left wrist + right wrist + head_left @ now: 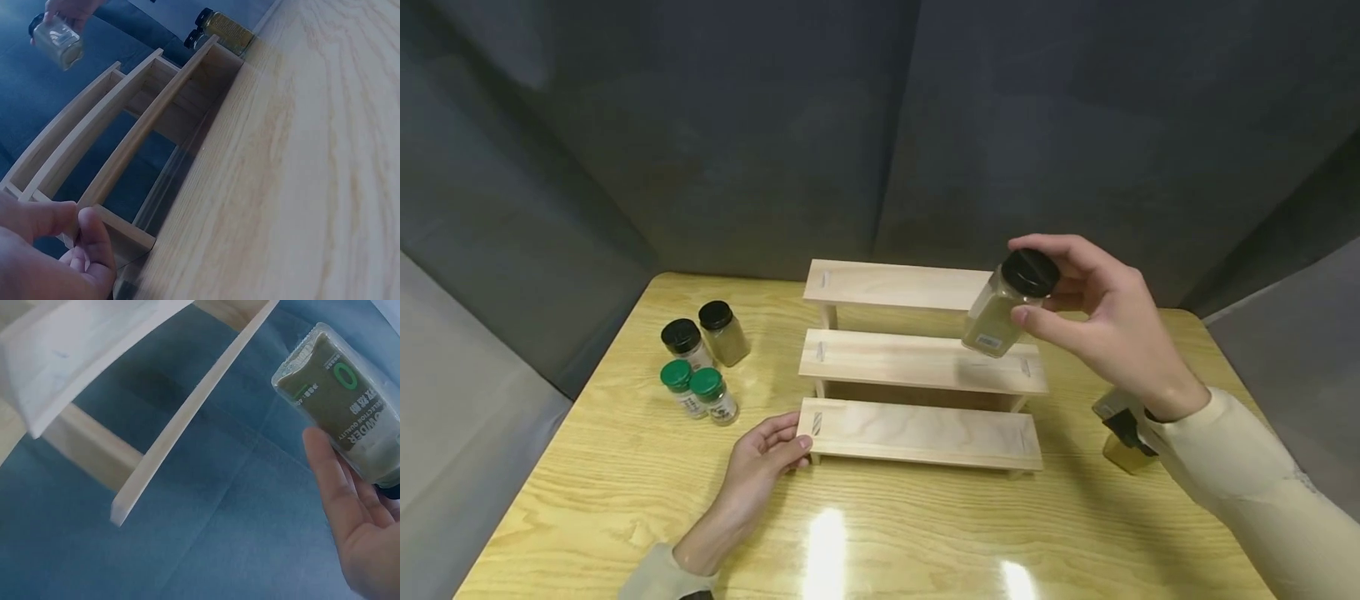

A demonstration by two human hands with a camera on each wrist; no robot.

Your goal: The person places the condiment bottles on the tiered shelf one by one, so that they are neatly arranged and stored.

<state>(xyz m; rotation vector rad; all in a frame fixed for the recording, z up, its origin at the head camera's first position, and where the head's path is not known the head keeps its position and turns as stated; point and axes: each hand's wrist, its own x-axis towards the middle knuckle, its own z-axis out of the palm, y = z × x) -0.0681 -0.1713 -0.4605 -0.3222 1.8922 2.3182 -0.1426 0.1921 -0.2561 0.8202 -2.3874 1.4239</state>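
My right hand (pixel 1108 321) holds a spice jar (pixel 997 315) with a black lid above the right part of a three-step wooden rack (pixel 917 433). The jar is tilted, its lid up and toward the hand. Greenish-brown powder and a printed label show on this jar (pixel 353 400) in the right wrist view. At the rack's lower left corner, my left hand (pixel 758 467) pinches the end of the bottom step. Thumb and fingers of the left hand (pixel 59 250) meet at that corner in the left wrist view.
Left of the rack stand two black-lidded jars (pixel 727 340) and two green-lidded jars (pixel 718 404). To the right, black-lidded jars (pixel 1126 450) are partly covered by the right sleeve. A dark curtain (pixel 760 125) hangs behind the wooden table (pixel 880 533).
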